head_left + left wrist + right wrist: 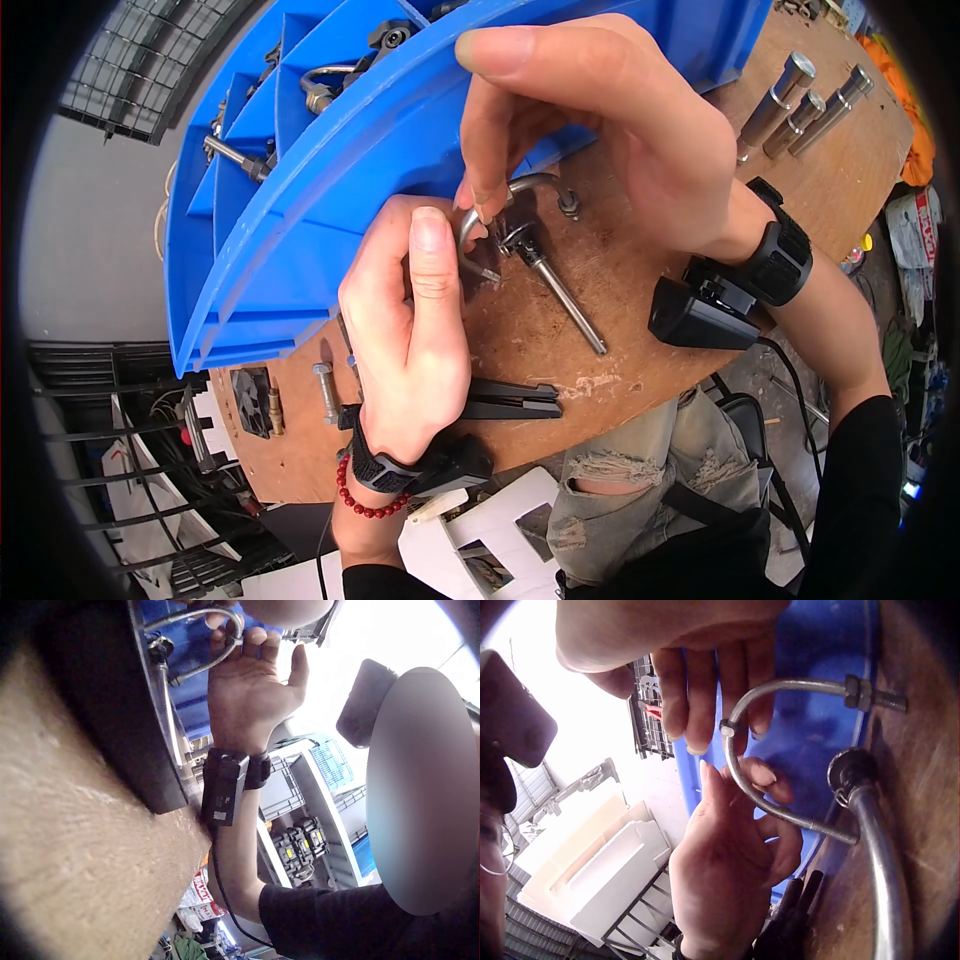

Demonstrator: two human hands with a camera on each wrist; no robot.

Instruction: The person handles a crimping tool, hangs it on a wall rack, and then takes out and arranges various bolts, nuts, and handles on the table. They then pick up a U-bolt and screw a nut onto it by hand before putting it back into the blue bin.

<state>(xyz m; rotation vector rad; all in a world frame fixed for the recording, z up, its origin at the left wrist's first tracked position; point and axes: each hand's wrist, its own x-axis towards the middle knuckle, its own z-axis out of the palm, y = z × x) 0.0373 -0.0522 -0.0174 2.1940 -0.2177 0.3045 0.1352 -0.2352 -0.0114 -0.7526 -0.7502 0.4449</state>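
Note:
A bent metal U-bolt (739, 761) has nuts near one end and another small nut on its curve. My left hand (415, 320) grips its curve, fingers curled behind it and thumb raised. My right hand (620, 130) is above, thumb held apart, its fingertips at the small nut in the left wrist view. Below the hands a metal rod with a dark round head (560, 290) lies on the wooden table (660, 310).
A blue divided bin (300, 210) with metal fittings stands close behind the hands. Several metal pins (790, 95) stand at the back right. A bolt (326, 392), a brass fitting (275, 410) and a black two-pronged piece (510, 400) lie at the near left.

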